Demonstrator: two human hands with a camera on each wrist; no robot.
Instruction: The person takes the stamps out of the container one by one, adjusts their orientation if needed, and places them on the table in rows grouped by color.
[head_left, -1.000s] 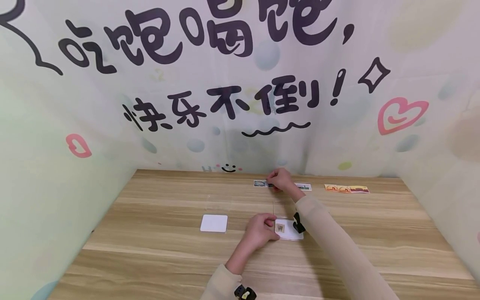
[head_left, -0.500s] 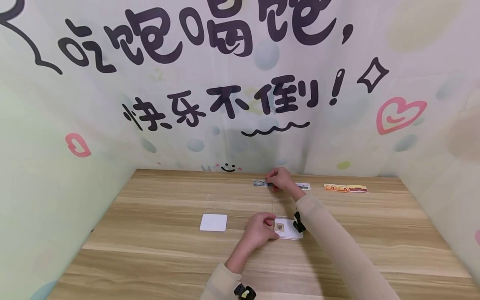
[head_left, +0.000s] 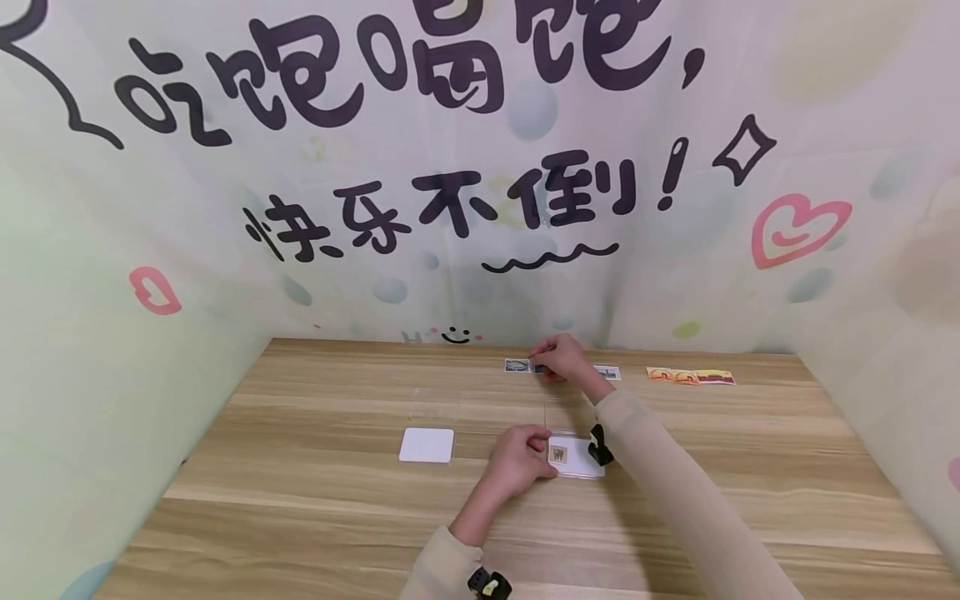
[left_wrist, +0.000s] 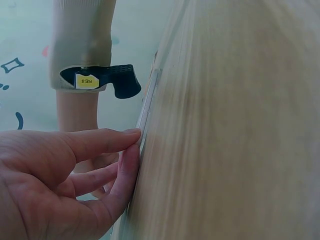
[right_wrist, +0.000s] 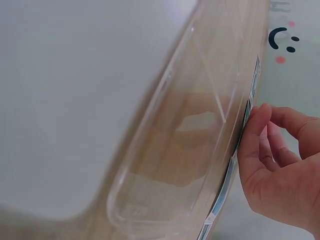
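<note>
My left hand (head_left: pixel 517 458) holds the left end of a clear plastic case, thumb at the near corner and index finger at the far one. A white card (head_left: pixel 581 458) lies in the case, with a small tan stamp (head_left: pixel 558 454) on its left part. The left wrist view shows that hand's fingertips (left_wrist: pixel 131 132) at the thin case edge. Farther back, my right hand (head_left: pixel 564 358) pinches a dark stamp (head_left: pixel 539 368) in a row of blue-grey stamps. The hand partly hides that row. In the right wrist view the case's transparent lid (right_wrist: pixel 165 185) stands before the row.
Left of my hands lies another white card (head_left: pixel 427 445), a clear lid (head_left: pixel 437 402) behind it. Several orange and red stamps (head_left: pixel 682 377) overlap at the back right. A printed cloth wall (head_left: pixel 360 300) rises behind the wooden table (head_left: pixel 315 500), with more walls at both sides.
</note>
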